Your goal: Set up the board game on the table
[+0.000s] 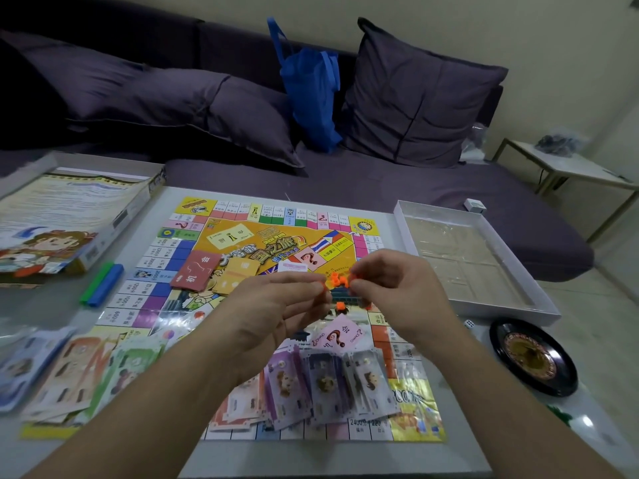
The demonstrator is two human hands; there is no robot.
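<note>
Orange plastic pieces [338,280] sat pinched between your two hands above the middle of the game board [262,305], which lay unfolded flat on the desk [345,454]. In the head view, your left hand [276,305] had its fingers curled in to grip the little cluster from one side, and your right hand [390,281] pinched it from the other; whether the pieces were loose or in a clear bag could not be told. One more orange piece [341,307] lay on the board just below your hands. Paper money [321,382] was fanned out on the near edge of the board, more notes [79,371] lay to the left on the desk, and card stacks [197,271] rested near the board's centre. You seemed to be at the step of sorting out the small tokens; the next move likely called for separating them gently and setting them down without scattering them.
</note>
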